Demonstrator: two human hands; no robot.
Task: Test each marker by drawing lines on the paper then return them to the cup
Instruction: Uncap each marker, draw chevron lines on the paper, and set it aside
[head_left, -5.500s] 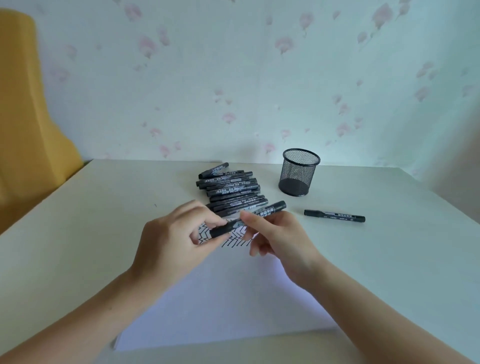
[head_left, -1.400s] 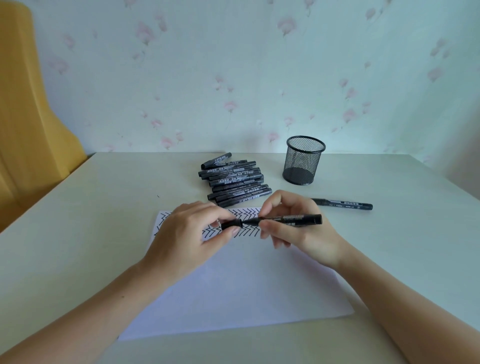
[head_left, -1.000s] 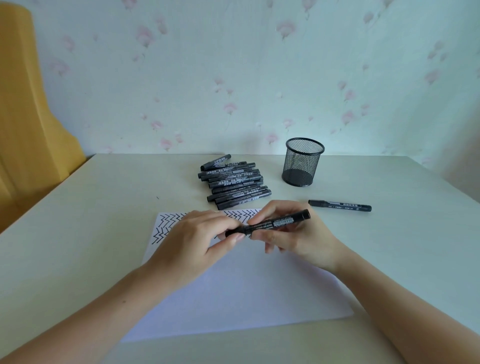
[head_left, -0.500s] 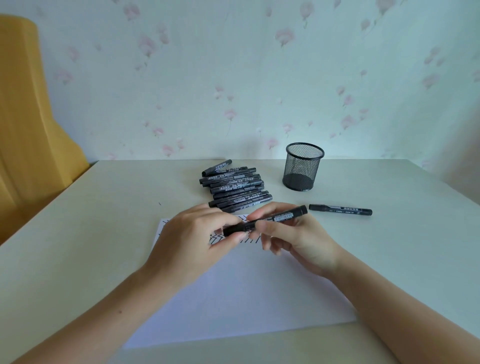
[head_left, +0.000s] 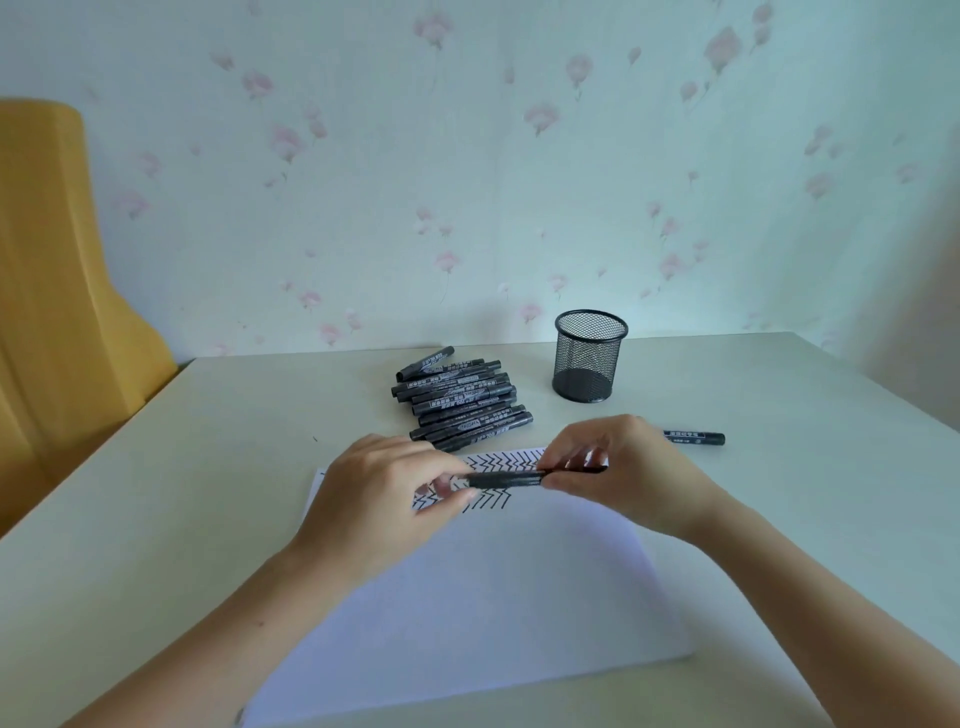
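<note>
- Table (head_left: 779, 493): pale top, carrying all items below.
- Paper (head_left: 467, 613): white sheet near the front edge; zigzag lines along its far margin.
- Pile (head_left: 460, 405): black markers stacked just beyond the paper, left of the cup.
- Cup (head_left: 589, 356): black mesh, upright, apparently empty.
- Spare marker (head_left: 693, 437): lying alone, right of the hands.
- Left hand (head_left: 374, 509): fingertips pinched on one end of the held marker.
- Right hand (head_left: 623, 467): pinched on the other end.
- Marker (head_left: 506, 479): level, above the drawn lines. Step judged: capping or uncapping; which one cannot be told. Next move calls for a straight push or pull along the barrel.
</note>
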